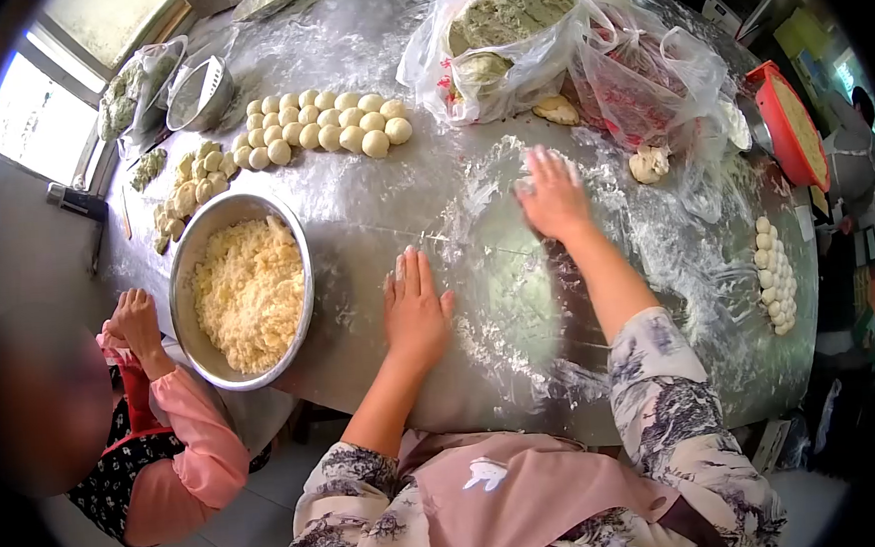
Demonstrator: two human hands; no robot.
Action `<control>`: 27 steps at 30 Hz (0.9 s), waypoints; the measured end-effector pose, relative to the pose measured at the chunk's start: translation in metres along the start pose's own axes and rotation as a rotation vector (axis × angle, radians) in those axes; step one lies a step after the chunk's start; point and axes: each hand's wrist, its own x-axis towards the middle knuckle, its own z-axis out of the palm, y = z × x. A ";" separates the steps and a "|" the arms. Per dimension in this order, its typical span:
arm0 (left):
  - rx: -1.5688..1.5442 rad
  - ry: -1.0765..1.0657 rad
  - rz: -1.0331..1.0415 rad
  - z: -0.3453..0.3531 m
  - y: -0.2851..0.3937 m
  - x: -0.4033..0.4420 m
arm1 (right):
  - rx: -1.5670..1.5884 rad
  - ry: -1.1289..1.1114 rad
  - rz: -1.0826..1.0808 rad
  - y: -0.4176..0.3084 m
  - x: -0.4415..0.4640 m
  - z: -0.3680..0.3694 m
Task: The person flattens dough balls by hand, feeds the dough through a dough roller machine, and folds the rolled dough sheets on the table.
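Observation:
My left hand lies flat on the metal table, fingers pointing away from me and holding nothing. To its right and farther forward, my right hand rests spread on the floured surface, its fingertips slightly blurred. White flour is scattered around a smeared patch between and below the hands. Left of my left hand stands a steel bowl of yellowish crumbly filling. Rows of round dough balls sit beyond the bowl. Nearest my right hand is a small dough piece beside the plastic bags.
Plastic bags and a large dough mass occupy the far side. Dough pieces lie behind the bowl. Small white balls and a red basin are at right. A person's pink sleeve and hand are at left.

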 end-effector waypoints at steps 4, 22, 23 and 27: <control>-0.013 0.077 0.070 -0.002 0.012 0.041 | 0.035 0.103 0.156 0.045 -0.032 0.008; -0.560 -0.236 0.653 0.044 0.156 -0.017 | 0.130 0.256 0.359 0.090 -0.176 0.037; -0.681 -0.165 0.566 0.043 0.152 -0.017 | 0.198 0.483 0.235 0.098 -0.177 0.046; -1.032 -0.071 0.317 0.044 0.148 -0.005 | 0.884 0.591 0.307 0.075 -0.181 0.025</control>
